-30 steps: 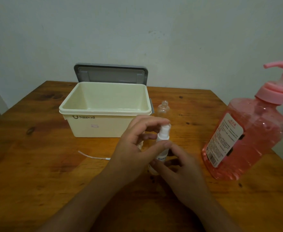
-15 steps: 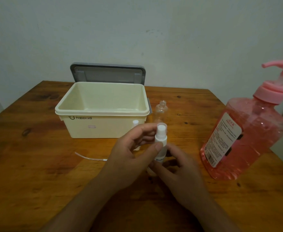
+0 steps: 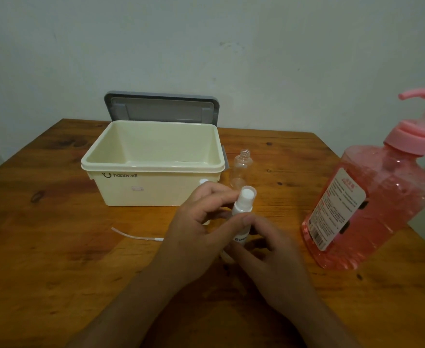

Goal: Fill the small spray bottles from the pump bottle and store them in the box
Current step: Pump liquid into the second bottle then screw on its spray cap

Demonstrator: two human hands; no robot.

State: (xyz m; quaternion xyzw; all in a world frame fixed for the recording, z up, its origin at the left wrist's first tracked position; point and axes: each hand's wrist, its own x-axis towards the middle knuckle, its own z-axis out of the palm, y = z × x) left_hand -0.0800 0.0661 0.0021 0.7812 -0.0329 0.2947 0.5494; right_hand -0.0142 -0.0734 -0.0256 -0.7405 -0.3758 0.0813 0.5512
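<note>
Here my left hand point(image 3: 196, 229) pinches the spray head of the small spray bottle point(image 3: 242, 217) while my right hand point(image 3: 269, 252) clamps its base, near the cream box point(image 3: 153, 187). Twisting crookedly could tip it against the uncapped clear bottle point(image 3: 242, 172) behind.

The table point(image 3: 55, 259) is knotty brown wood with a soft sheen. The box point(image 3: 153, 189) looks like smooth matt cream plastic, its lid point(image 3: 161, 106) grey plastic. The pump bottle point(image 3: 387, 197) is glossy clear pink plastic with a paper label.
</note>
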